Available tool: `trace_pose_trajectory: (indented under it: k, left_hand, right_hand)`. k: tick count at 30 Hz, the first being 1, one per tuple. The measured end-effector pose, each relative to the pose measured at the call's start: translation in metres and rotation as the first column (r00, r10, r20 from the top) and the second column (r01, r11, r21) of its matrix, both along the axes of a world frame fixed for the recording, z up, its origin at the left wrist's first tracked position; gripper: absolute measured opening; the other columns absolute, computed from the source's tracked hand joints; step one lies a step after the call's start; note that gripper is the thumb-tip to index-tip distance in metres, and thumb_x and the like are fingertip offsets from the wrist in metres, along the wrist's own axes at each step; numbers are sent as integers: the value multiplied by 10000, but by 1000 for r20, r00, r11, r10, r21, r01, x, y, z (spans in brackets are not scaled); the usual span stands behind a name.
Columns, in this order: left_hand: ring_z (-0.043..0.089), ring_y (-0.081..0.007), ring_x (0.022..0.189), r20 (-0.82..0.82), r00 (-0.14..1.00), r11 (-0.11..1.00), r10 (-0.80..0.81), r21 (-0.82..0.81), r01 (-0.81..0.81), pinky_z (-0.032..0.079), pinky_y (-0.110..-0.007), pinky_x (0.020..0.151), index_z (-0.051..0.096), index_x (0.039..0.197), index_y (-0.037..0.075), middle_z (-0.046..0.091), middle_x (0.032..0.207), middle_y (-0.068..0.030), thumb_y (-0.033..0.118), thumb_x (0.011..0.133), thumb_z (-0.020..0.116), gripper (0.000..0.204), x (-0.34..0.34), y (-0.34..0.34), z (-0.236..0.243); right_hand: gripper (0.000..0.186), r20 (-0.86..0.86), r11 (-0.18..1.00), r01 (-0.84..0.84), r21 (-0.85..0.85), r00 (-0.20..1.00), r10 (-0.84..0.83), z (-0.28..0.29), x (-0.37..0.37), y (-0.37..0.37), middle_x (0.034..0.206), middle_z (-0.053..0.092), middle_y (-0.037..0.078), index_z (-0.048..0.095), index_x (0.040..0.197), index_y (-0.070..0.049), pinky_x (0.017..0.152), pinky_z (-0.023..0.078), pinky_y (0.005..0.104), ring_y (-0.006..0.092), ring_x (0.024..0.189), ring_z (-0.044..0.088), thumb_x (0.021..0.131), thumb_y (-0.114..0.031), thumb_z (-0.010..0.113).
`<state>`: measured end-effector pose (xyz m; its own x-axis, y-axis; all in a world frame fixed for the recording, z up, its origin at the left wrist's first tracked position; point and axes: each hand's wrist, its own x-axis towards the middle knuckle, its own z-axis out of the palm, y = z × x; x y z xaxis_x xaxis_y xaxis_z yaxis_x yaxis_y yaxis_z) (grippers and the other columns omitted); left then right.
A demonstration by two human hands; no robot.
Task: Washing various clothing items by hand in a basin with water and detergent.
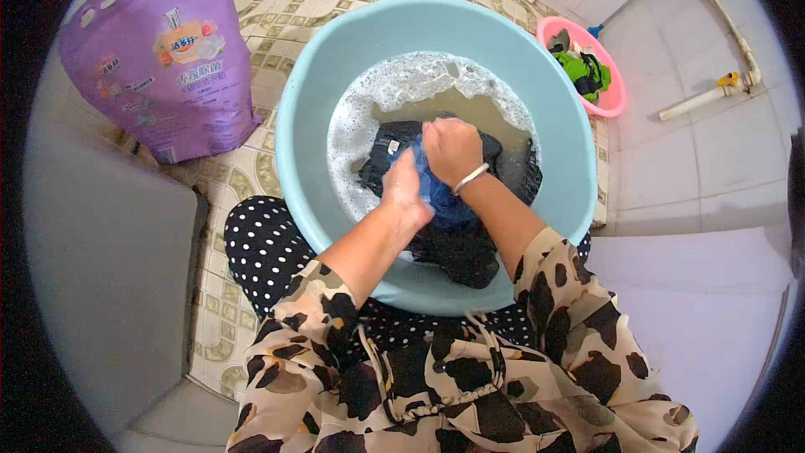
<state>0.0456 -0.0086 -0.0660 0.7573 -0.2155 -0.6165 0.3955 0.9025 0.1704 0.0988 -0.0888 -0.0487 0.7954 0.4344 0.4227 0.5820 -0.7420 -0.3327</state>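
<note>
A large light-blue tub [306, 75] stands between my knees, holding murky water with white suds [356, 109]. Dark wet clothing [461, 256] lies in the middle of it, partly in the water, with a small white tag on one piece. Over this pile, my right hand [453, 149] is closed in a fist on a blue cloth [444, 201]; a pale bangle circles that wrist. My left hand [406, 187] grips the same cloth from the left side, close to the right hand. Most of its fingers are hidden by the cloth, which is slightly blurred.
A tall purple detergent bag [197, 109] stands at the far left, above a grey box-like surface [109, 260]. Behind the tub at right is a pink basin [619, 84] with green and dark clothes. Pipes with a yellow-handled valve [729, 80] run along the tiled wall.
</note>
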Motion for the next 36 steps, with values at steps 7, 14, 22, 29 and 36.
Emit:
trace_pose_trajectory:
  k: [7,14,22,29,36]
  left_hand:
    - [574,-245,871,227,973,999,43,-25,-39,454,-402,805,567,933,81,600,942,-95,382,874,372,363,-14,18,-5]
    - [588,-274,838,178,966,972,-188,-105,208,459,-432,808,587,933,92,615,922,-88,530,849,321,519,-17,11,43]
    - [583,-266,902,410,853,902,-324,-138,409,436,-417,862,505,1121,80,582,1038,-117,613,808,344,639,-27,18,55]
    - [549,-143,584,-7,805,5,-593,1000,13,437,-272,589,594,646,47,591,621,-52,143,575,644,130,-26,41,25]
    - [572,-273,805,423,903,996,77,-63,-56,440,-405,808,556,854,5,599,848,-123,143,669,490,240,-4,60,31]
  right_hand:
    - [191,-29,863,-274,424,948,316,34,-74,33,560,493,134,469,511,-70,464,395,383,305,503,492,680,-96,553]
    - [245,-726,995,-86,51,681,96,16,5,-78,835,609,146,616,886,-27,726,468,369,257,779,594,788,-218,496]
    - [269,-744,629,397,668,318,588,35,-23,-58,846,576,17,552,980,-16,703,439,254,103,754,533,780,-194,579]
    - [215,-516,250,459,852,817,258,76,-3,-84,808,557,61,531,906,-19,674,469,309,147,730,549,735,-107,626]
    - [256,-836,960,-214,181,480,265,39,-15,-106,861,563,50,523,959,-48,671,460,285,148,736,554,714,-24,594]
